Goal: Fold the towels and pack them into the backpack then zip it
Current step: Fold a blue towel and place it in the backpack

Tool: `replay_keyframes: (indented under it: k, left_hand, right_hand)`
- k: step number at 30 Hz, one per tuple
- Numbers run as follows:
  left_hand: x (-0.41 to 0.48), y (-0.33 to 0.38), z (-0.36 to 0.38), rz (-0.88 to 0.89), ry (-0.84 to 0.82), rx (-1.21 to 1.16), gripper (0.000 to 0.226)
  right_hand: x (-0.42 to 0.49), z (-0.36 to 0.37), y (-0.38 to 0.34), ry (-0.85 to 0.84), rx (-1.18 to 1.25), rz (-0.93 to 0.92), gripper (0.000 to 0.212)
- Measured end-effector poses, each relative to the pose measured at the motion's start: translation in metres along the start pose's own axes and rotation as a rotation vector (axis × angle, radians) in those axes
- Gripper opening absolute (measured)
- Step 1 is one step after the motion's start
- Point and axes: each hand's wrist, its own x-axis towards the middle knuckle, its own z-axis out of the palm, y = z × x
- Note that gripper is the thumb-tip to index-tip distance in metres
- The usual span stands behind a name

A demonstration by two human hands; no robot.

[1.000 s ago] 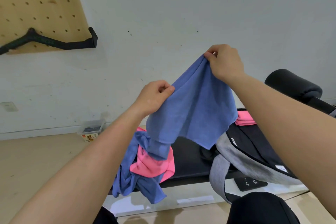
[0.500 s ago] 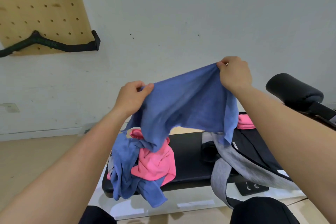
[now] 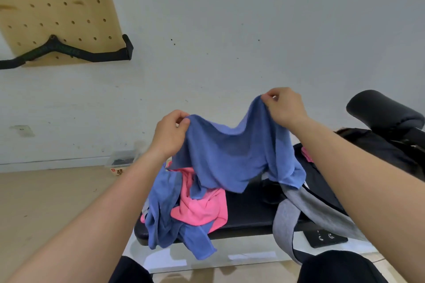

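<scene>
A blue towel [image 3: 232,154] hangs in the air above the black bench [image 3: 248,213]. My left hand [image 3: 171,133] pinches its left top corner and my right hand [image 3: 285,105] pinches its right top corner, so the top edge sags between them. Below it on the bench lies a heap of pink towels [image 3: 202,207] and blue towels [image 3: 161,213], partly hanging over the front edge. The black and grey backpack [image 3: 317,195] lies open on the bench's right half, with a pink towel [image 3: 307,154] showing inside.
A black padded roll [image 3: 381,110] sticks up at the right end of the bench. A small clear box [image 3: 122,162] stands on the floor by the white wall. A wooden pegboard [image 3: 53,7] with black handles hangs top left. My dark-clad knees show at the bottom edge.
Both hands have come lower with the blue towel. The top edge between them, stretched half a second ago, now sags.
</scene>
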Motion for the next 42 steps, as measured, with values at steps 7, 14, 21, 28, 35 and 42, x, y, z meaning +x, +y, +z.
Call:
replay_keyframes:
  k: [7, 14, 21, 28, 35, 42]
  left_hand:
    - [-0.024, 0.008, 0.049, 0.127, -0.249, -0.140, 0.040]
    - [-0.033, -0.019, 0.062, 0.057, -0.125, -0.070, 0.014]
    - [-0.035, -0.066, 0.073, -0.112, -0.071, -0.002, 0.012]
    - [-0.065, -0.081, 0.066, -0.182, -0.189, 0.336, 0.013]
    - [-0.080, -0.072, 0.060, -0.115, -0.187, 0.216, 0.026]
    - [-0.090, -0.070, 0.082, -0.045, -0.379, 0.050, 0.017]
  right_hand:
    - [-0.040, 0.054, -0.020, -0.417, 0.141, -0.243, 0.017]
    - [-0.064, 0.086, 0.015, -0.429, 0.143, -0.201, 0.012]
    - [-0.073, 0.120, 0.079, -0.473, -0.023, -0.039, 0.033]
    - [-0.098, 0.140, 0.108, -0.335, -0.083, 0.037, 0.029]
    - [-0.104, 0.149, 0.080, -0.494, 0.058, -0.214, 0.015]
    - [-0.113, 0.149, 0.076, -0.621, 0.210, -0.217, 0.022]
